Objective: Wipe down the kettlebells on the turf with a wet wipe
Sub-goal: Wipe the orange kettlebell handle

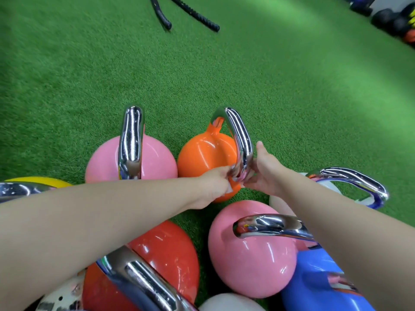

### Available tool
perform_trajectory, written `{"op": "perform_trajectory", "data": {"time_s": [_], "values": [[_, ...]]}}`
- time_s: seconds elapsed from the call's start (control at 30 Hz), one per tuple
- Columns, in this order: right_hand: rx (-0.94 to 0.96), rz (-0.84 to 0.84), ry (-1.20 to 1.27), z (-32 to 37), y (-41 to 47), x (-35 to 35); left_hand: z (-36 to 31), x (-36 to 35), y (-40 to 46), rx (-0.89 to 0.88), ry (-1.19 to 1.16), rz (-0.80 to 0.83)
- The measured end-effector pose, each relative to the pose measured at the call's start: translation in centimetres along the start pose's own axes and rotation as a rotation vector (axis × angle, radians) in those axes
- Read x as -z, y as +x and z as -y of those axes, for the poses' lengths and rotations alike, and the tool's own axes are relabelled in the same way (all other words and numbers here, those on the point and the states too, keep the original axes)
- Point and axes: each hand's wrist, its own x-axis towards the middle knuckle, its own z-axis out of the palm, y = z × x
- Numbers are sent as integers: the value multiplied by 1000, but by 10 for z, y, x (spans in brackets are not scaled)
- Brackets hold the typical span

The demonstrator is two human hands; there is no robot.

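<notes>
An orange kettlebell (202, 156) with a chrome handle (241, 138) stands on the green turf (224, 70). My left hand (213, 184) curls its fingers at the near foot of that handle, and a small white scrap of wet wipe (229, 190) shows under them. My right hand (263, 173) meets it from the right. Its fingers curl round the same handle foot and its thumb points up beside the chrome. Most of the wipe is hidden by my fingers.
Several more kettlebells crowd round: pink (155, 160) at the left, pink (251, 254) near, red (166, 254), blue (314, 283), yellow (40, 181), white (278, 204). Two black battle rope ends (193, 14) lie far off. Dark balls (390, 21) sit at the top right.
</notes>
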Motion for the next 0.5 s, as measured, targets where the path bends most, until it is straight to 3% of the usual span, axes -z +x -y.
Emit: {"op": "perform_trajectory", "data": {"time_s": [0.17, 0.3, 0.37, 0.5], "values": [[-13, 44, 58, 11, -4, 15, -18, 3, -10, -21, -114, -72], [-25, 63, 84, 3, -1, 10, -1, -9, -10, -106, 164, -175], [-32, 65, 101, -1, 2, 3, 5, -12, -5, -65, 257, -232], [-60, 59, 115, -4, 5, -5, 7, -13, -4, 3, 305, -147]]}}
